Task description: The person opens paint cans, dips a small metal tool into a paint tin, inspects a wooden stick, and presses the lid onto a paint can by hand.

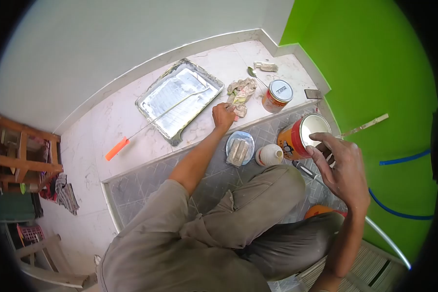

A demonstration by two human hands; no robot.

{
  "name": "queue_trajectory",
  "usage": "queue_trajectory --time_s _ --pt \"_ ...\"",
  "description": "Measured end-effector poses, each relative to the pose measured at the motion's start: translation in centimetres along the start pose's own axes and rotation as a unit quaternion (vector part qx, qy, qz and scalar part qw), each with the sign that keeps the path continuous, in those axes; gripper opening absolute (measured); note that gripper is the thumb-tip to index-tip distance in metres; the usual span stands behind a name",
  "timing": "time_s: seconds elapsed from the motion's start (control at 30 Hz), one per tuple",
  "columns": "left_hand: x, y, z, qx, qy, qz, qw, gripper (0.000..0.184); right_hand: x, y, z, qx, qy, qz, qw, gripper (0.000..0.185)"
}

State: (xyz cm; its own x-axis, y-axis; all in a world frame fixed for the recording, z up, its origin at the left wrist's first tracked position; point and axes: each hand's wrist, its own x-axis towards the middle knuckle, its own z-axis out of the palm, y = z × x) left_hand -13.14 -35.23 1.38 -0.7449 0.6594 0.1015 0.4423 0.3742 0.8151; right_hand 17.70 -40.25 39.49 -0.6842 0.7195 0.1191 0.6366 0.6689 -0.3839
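Note:
My left hand (223,117) is closed on the near end of a crumpled, stained rag (243,89), which lies on the pale tiled ledge. My right hand (343,168) is raised with its fingers apart and nothing visible in them, close by the rim of an orange paint can (289,141) with white inside its top. Left of the rag sits a paint tray (151,100) coated in white. Across it rests a long wire-framed tool with an orange handle (117,148). A smaller can with a lid (276,100) stands right of the rag.
On the grey floor are a ribbed white bottle (269,155) and a bluish dish (248,138) holding a greyish block (238,152). A spoon (251,72) lies behind the rag. The green wall (374,73) bounds the right; wooden furniture (24,151) stands far left.

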Motion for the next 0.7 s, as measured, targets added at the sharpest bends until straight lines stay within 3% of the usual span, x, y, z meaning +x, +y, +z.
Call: queue_trajectory --time_s 0.17,0.2,0.3,0.37,0.4,0.43,0.5,0.53,0.7 --pt "0.3 -1.2 -1.4 -0.075 0.015 0.004 0.997 0.034 0.7 5.8 3.9 0.096 0.005 -0.008 0.995 0.024" --pt "-0.2 -0.7 -2.5 -0.038 -0.005 -0.014 0.999 0.046 0.7 6.7 4.1 0.111 0.002 -0.011 0.994 0.024" --pt "-4.4 1.7 -5.8 -0.013 0.025 0.041 0.999 0.058 0.8 8.4 4.4 0.138 -0.014 0.011 0.990 0.023" --pt "-7.6 0.7 -7.5 -0.013 -0.026 0.022 0.999 0.065 1.3 9.6 5.2 0.159 0.009 -0.024 0.987 0.023" --pt "-9.9 1.0 -8.8 -0.031 -0.022 0.075 0.996 0.052 1.6 9.7 5.0 0.167 0.005 -0.020 0.986 0.023" --pt "-11.1 1.0 -10.0 -0.087 -0.051 0.060 0.993 0.049 1.3 9.9 4.9 0.172 -0.001 -0.007 0.985 0.023" --pt "-15.3 0.4 -12.0 -0.204 -0.129 0.010 0.970 0.043 1.4 10.4 5.3 0.171 -0.010 -0.035 0.985 0.025" --pt "-17.0 1.5 -13.6 -0.261 -0.193 -0.073 0.943 0.035 1.5 10.4 5.5 0.172 -0.025 -0.033 0.984 0.025" --pt "-21.9 3.2 -17.2 -0.357 -0.290 -0.080 0.885 0.042 1.2 10.1 7.2 0.163 -0.083 -0.061 0.981 0.025"
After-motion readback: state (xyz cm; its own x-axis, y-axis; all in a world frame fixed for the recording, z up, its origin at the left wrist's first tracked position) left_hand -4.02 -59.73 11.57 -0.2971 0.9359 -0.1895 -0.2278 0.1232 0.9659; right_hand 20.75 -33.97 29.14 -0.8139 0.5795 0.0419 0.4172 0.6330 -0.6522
